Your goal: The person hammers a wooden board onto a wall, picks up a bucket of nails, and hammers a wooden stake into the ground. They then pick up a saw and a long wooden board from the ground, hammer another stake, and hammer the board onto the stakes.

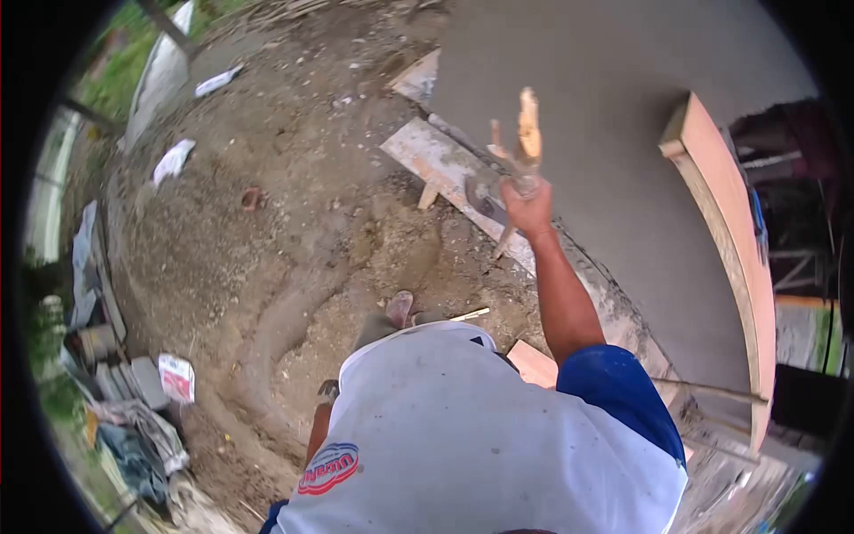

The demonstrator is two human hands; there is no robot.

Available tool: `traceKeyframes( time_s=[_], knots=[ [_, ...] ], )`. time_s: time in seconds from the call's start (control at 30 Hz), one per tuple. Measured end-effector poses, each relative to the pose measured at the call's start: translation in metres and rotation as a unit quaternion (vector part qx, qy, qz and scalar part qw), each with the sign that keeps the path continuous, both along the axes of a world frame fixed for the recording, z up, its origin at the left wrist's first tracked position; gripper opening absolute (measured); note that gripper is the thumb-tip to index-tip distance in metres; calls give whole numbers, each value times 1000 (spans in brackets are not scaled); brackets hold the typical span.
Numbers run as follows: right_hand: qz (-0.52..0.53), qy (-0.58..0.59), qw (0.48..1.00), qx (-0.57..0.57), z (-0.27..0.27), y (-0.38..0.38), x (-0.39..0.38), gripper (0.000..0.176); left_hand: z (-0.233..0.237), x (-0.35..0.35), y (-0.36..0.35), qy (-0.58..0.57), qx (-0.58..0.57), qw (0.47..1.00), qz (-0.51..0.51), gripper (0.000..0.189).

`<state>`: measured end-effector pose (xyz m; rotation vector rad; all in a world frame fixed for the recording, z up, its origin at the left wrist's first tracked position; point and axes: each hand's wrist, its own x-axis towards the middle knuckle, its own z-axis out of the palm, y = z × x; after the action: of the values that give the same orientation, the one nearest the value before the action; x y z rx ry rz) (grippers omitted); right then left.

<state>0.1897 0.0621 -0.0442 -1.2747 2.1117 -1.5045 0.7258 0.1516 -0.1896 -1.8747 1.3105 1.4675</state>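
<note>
The location was an outdoor construction site; bare, uneven soil (294, 178) with scattered debris covered the ground beside a broad, smooth grey concrete slab (569, 98); a stained board (445, 173) lay along the slab's edge; a long wooden panel (725, 214) with a timber rim stood at the slab's far side; sacks and cloths (147, 436) were heaped at the opposite margin, near a printed bag (177, 378); green vegetation (116, 49) and posts (165, 25) bordered the area, which was lit by daylight.
</note>
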Motion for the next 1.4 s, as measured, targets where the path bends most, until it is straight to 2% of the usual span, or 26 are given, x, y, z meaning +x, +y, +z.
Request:
traceKeyframes(
  time_s=[0.03,0.07,0.1,0.13,0.17,0.37,0.47,0.53,0.67,0.77,0.87,0.9,0.93,0.97,1.0,1.03,1.07,1.1,1.17,1.2,1.23,1.27,1.3,1.33,1.37,1.4],
  knots=[
    [-23,13,998,-50,-1,10,-3,19,-5,-22,-12,28,-13,999,-35,28],
    [-79,61,995,-1,-13,25,-15,26,-9,-46,-27,49,-22,996,-76,28],
    [-85,34,996,-19,-4,44,-21,28,-12,-72,-40,63,-25,991,-119,28],
    [-157,61,986,-13,15,66,-21,26,-12,-92,-49,66,-27,985,-157,28],
    [-154,-27,987,-32,43,95,-25,24,-11,-108,-58,63,-29,980,-188,28],
    [-354,18,921,-162,165,262,-36,26,-9,-197,-89,53,-45,941,-331,28],
    [-363,42,927,-86,200,329,-13,26,-4,-212,-105,49,-55,925,-372,28],
    [-311,57,948,33,213,354,7,28,-1,-217,-114,48,-58,916,-394,28],
    [-172,90,948,254,163,380,34,32,7,-218,-143,34,-65,895,-440,28],
    [-136,114,884,433,91,415,40,29,11,-221,-159,26,-70,887,-456,28],
    [-184,139,816,530,65,490,43,21,12,-218,-167,13,-64,887,-457,29],
    [-239,130,778,567,42,532,34,18,11,-218,-168,8,-62,886,-459,29],
    [-296,164,687,643,32,578,31,18,10,-215,-170,4,-60,885,-461,29],
    [-429,155,584,672,3,629,28,24,11,-212,-171,3,-58,884,-464,29],
    [-531,114,484,685,7,659,34,30,9,-211,-168,2,-52,883,-466,29],
    [-671,76,459,577,22,663,41,33,6,-208,-166,-2,-45,884,-465,29],
    [-726,4,430,536,22,672,38,33,5,-203,-165,-5,-36,883,-468,29],
    [-747,27,425,511,11,673,43,33,3,-194,-165,-10,-30,884,-466,29],
    [-675,-21,504,538,-28,650,48,32,-1,-172,-166,-17,-13,884,-466,29],
    [-656,-62,563,499,-58,627,49,33,0,-151,-157,-26,-4,888,-459,29],
    [-583,-188,625,484,-84,599,45,40,-3,-130,-151,-36,3,886,-463,29],
    [-521,-114,742,405,-210,613,51,39,-3,-112,-138,-51,7,887,-458,29],
    [-397,-153,779,462,-254,580,58,39,4,-86,-124,-67,11,901,-428,29],
    [-305,-175,813,464,-245,519,73,41,18,-73,-116,-80,1,931,-356,30],
    [-212,-275,816,462,-299,487,85,51,32,-61,-107,-90,-15,955,-282,30],
    [-107,-210,831,504,-285,435,96,59,20,-30,-101,-65,-9,964,-256,33]
  ],
)
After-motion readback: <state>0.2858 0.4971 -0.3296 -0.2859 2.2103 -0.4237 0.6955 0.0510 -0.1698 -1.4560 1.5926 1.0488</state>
